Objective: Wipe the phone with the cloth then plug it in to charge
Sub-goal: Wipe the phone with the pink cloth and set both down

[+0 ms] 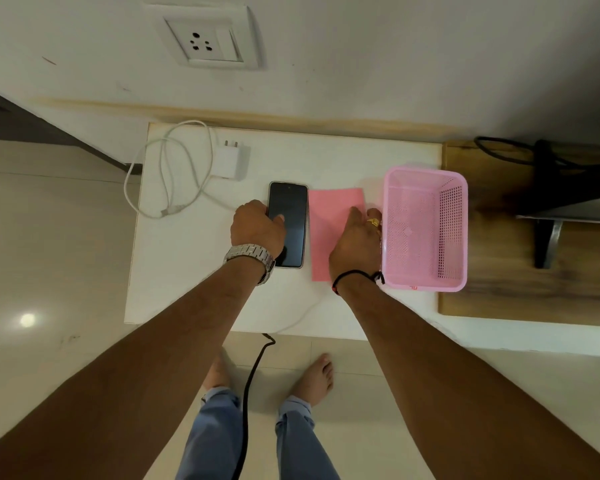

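Observation:
A dark phone (pixel 290 209) lies screen up on the small white table (pixel 194 271). My left hand (pixel 255 225), with a metal watch at the wrist, grips the phone's left edge, thumb resting on the screen. Beside the phone, to its right, a pink cloth (pixel 329 216) lies flat. My right hand (pixel 357 244) rests on the cloth's right part, fingers spread and touching it. A white charger adapter (pixel 231 161) with its coiled white cable (pixel 174 174) lies at the table's back left. On the wall above is a white socket (pixel 205 41).
An empty pink plastic basket (pixel 425 230) stands right of the cloth, close to my right hand. Further right is a wooden surface (pixel 499 271) with a black stand. A black cord (pixel 248 393) hangs off the table's front edge toward my bare feet.

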